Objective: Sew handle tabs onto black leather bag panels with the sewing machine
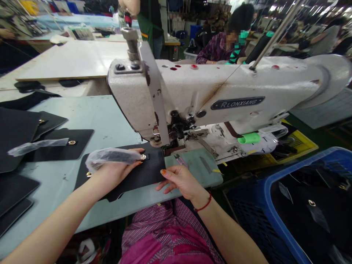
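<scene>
A black leather-like panel (152,165) lies on the pale table, its far right corner by the needle area of the sewing machine (176,128). Across the panel runs a handle in clear plastic wrap (110,157), fixed with gold-coloured metal fittings (143,157). My left hand (115,174) is on the panel under the wrapped handle. Its fingertips show beyond the handle, stretched out, with the thumb on the near side. My right hand (178,179) is at the panel's right edge, thumb and fingers apart. Small thread snips (180,160) lie just beyond it.
More black panels (16,135) are piled on the table (104,113) at left, one with a wrapped handle. A blue basket (268,190) of black pieces stands at right. A yellow crate (302,141) is behind it. Another person (217,46) sits beyond the machine.
</scene>
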